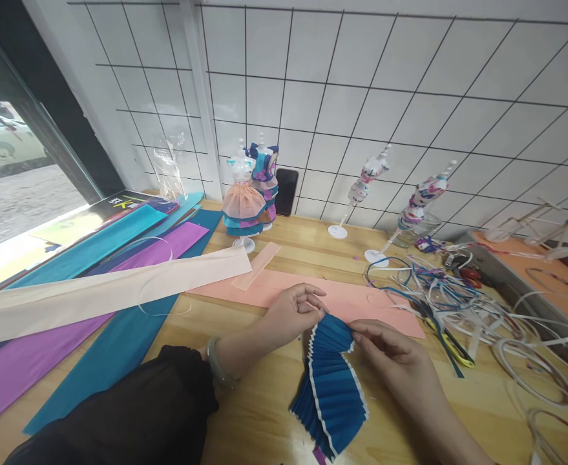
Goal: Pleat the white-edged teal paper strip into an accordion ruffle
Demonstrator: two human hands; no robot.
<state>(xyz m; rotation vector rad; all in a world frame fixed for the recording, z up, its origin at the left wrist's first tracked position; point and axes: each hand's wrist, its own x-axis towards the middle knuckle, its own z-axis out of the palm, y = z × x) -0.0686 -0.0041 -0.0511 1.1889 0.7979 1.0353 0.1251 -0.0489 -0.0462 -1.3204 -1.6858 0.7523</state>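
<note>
A strip of pleated blue crepe paper (338, 394) with white edging hangs and fans out over the wooden table. My left hand (296, 313) pinches its upper left corner between thumb and fingertips, the other fingers loosely curled. On the upper right edge, my right hand (393, 349) closes thumb and forefinger on the same piece. Behind both hands a flat salmon-pink paper strip (385, 310) lies across the table, partly covered by my left hand. A narrow peach strip (257, 266) rests at its left end.
Long strips of cream (196, 271), purple (22, 394) and teal paper (90, 387) spread leftward. Two dressed mini mannequins (245, 200) and a phone (286, 192) stand at the wall. Two more mannequins (361, 187), yellow-handled scissors (451, 345) and tangled ribbons (429, 284) are on the right.
</note>
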